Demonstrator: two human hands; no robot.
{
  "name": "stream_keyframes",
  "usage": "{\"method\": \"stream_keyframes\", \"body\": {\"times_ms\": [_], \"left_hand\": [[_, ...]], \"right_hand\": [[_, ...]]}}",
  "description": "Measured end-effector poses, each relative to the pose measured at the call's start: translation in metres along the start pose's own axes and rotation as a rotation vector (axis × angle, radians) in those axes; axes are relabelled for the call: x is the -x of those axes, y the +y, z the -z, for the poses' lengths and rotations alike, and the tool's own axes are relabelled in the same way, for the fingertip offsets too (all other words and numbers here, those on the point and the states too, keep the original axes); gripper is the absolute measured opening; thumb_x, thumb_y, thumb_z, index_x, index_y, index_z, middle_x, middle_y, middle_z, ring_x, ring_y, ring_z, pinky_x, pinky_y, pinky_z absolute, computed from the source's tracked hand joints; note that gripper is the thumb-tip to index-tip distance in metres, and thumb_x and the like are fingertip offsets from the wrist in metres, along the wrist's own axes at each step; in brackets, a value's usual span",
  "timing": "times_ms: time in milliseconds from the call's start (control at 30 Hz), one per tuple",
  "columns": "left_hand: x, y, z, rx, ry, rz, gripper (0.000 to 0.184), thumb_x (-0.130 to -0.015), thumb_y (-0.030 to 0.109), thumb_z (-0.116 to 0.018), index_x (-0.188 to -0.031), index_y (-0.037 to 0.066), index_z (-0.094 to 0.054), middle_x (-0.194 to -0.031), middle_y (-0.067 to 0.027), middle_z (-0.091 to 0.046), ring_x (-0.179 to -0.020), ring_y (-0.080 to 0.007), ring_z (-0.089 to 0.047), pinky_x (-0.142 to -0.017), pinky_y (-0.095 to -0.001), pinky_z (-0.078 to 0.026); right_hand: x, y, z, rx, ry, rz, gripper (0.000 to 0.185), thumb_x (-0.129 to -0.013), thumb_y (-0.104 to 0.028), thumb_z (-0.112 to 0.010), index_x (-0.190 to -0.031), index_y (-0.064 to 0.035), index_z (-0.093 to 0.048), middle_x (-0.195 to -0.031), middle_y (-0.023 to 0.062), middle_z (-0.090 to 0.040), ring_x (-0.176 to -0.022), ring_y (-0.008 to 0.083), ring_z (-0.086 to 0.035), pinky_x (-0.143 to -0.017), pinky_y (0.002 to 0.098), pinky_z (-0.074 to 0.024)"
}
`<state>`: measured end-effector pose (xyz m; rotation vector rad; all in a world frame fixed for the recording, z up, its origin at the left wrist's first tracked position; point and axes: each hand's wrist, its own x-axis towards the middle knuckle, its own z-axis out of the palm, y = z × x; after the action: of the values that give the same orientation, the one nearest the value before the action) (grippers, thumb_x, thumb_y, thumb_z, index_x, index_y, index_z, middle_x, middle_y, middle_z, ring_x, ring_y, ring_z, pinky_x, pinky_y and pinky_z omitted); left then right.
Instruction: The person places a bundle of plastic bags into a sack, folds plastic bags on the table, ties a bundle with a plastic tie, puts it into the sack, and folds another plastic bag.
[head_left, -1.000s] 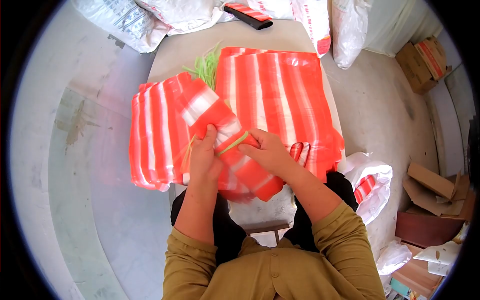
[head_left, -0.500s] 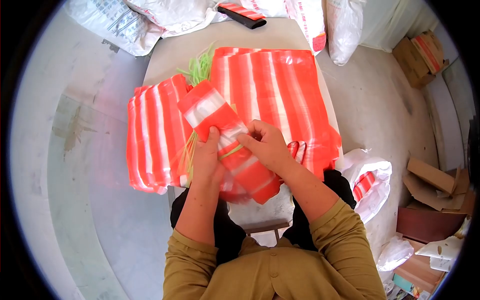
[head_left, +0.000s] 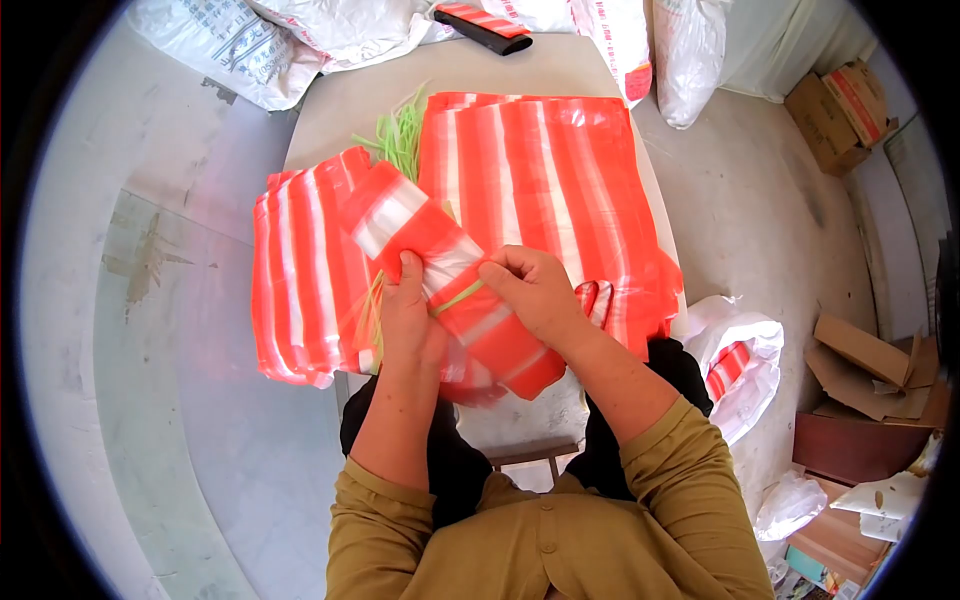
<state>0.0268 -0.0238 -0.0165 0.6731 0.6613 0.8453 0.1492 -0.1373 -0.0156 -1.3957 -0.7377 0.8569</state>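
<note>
A folded bundle of red-and-white striped plastic bags (head_left: 395,213) lies slantwise between my hands, with a thin green tie (head_left: 458,298) across its middle. My left hand (head_left: 408,310) is closed on the bundle's left side, thumb on top. On the other side, my right hand (head_left: 530,290) pinches the bundle near the tie; its fingertips are partly hidden. Under and behind it are a wide stack of striped plastic bags (head_left: 545,180) on the right and a smaller stack of striped bags (head_left: 305,265) on the left. Loose green strips (head_left: 402,138) lie between the stacks.
Beneath everything is a beige table (head_left: 350,95). A black-and-striped roll (head_left: 483,30) lies at its far edge, before white sacks (head_left: 340,30). To the right stand an open white bag (head_left: 750,350) with striped material inside and cardboard boxes (head_left: 860,365).
The bundle's upper end has shifted slightly to the left. My left hand has moved a little left with it, while my right hand has barely moved and keeps its pinch.
</note>
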Motion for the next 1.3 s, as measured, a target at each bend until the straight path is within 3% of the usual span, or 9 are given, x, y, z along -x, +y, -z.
{"method": "stream_keyframes", "body": {"times_ms": [100,200,300,600,800,867,1100,1200,1300], "left_hand": [[-0.003,0.002,0.002,0.025,-0.002,0.006,0.040,-0.109,0.031,-0.053,-0.139,0.004,-0.050,-0.133,-0.0101,-0.061,-0.120,-0.0240,-0.062,-0.102,-0.0427,-0.055],[-0.010,0.009,0.011,0.035,-0.019,0.043,0.046,-0.110,0.038,-0.049,-0.142,0.005,-0.048,-0.136,-0.0109,-0.060,-0.122,-0.0261,-0.062,-0.104,-0.0450,-0.054],[-0.013,0.010,0.014,0.073,-0.025,0.046,0.047,-0.110,0.039,-0.048,-0.142,0.005,-0.048,-0.136,-0.0112,-0.060,-0.123,-0.0261,-0.062,-0.103,-0.0449,-0.055],[-0.014,0.018,0.009,0.055,0.073,-0.019,0.048,-0.110,0.039,-0.048,-0.144,0.005,-0.043,-0.135,-0.0113,-0.058,-0.121,-0.0264,-0.063,-0.099,-0.0444,-0.058],[-0.020,0.030,0.016,0.109,0.125,-0.055,0.048,-0.111,0.041,-0.046,-0.144,0.007,-0.043,-0.138,-0.0127,-0.058,-0.123,-0.0286,-0.062,-0.099,-0.0467,-0.059],[-0.022,0.034,0.018,0.128,0.133,-0.047,0.049,-0.111,0.041,-0.045,-0.145,0.007,-0.043,-0.140,-0.0130,-0.057,-0.125,-0.0289,-0.062,-0.100,-0.0466,-0.059],[-0.022,0.034,0.017,0.144,0.065,-0.047,0.051,-0.111,0.040,-0.045,-0.147,0.004,-0.041,-0.142,-0.0142,-0.055,-0.127,-0.0290,-0.060,-0.101,-0.0472,-0.058],[-0.023,0.033,0.018,0.136,0.044,-0.032,0.050,-0.111,0.039,-0.045,-0.146,0.003,-0.042,-0.141,-0.0147,-0.056,-0.126,-0.0289,-0.061,-0.101,-0.0471,-0.058],[-0.021,0.031,0.017,0.109,0.008,-0.031,0.049,-0.111,0.039,-0.045,-0.145,0.003,-0.043,-0.138,-0.0152,-0.057,-0.124,-0.0287,-0.062,-0.100,-0.0467,-0.058]], "right_hand": [[-0.003,0.005,0.002,-0.133,-0.056,-0.057,0.024,-0.097,-0.020,-0.070,-0.111,0.0001,-0.070,-0.094,-0.0011,-0.068,-0.086,0.0059,-0.060,-0.077,0.0258,-0.0505],[-0.001,0.007,0.003,0.223,-0.105,0.042,0.043,-0.093,-0.022,-0.073,-0.128,0.0006,-0.065,-0.103,0.0039,-0.072,-0.094,0.0103,-0.064,-0.084,0.0290,-0.0531],[0.004,-0.008,0.006,0.240,-0.276,-0.129,0.056,-0.090,-0.022,-0.075,-0.137,0.0015,-0.059,-0.110,0.0086,-0.073,-0.100,0.0139,-0.067,-0.088,0.0317,-0.0536],[0.007,-0.002,0.007,0.309,-0.263,-0.060,0.071,-0.080,-0.019,-0.081,-0.143,0.0017,-0.053,-0.120,0.0155,-0.070,-0.103,0.0181,-0.068,-0.092,0.0338,-0.0533],[0.017,-0.017,0.013,0.320,-0.326,-0.208,0.085,-0.077,-0.018,-0.081,-0.151,0.0016,-0.043,-0.121,0.0171,-0.069,-0.107,0.0223,-0.067,-0.096,0.0354,-0.0516],[0.021,-0.011,0.016,0.390,-0.321,-0.132,0.087,-0.078,-0.018,-0.081,-0.152,0.0023,-0.041,-0.120,0.0169,-0.068,-0.102,0.0206,-0.068,-0.093,0.0345,-0.0527],[0.028,-0.053,0.030,0.299,-0.463,-0.492,0.078,-0.084,-0.019,-0.076,-0.151,0.0039,-0.043,-0.121,0.0165,-0.069,-0.105,0.0164,-0.067,-0.093,0.0314,-0.0521],[0.025,-0.014,0.028,-0.094,-0.256,-0.377,0.071,-0.085,-0.020,-0.075,-0.148,0.0013,-0.048,-0.120,0.0153,-0.070,-0.107,0.0161,-0.066,-0.093,0.0313,-0.0517],[0.022,-0.014,0.029,0.206,-0.400,-0.308,0.070,-0.085,-0.020,-0.076,-0.147,0.0001,-0.049,-0.119,0.0147,-0.070,-0.107,0.0176,-0.066,-0.093,0.0327,-0.0520]]}}
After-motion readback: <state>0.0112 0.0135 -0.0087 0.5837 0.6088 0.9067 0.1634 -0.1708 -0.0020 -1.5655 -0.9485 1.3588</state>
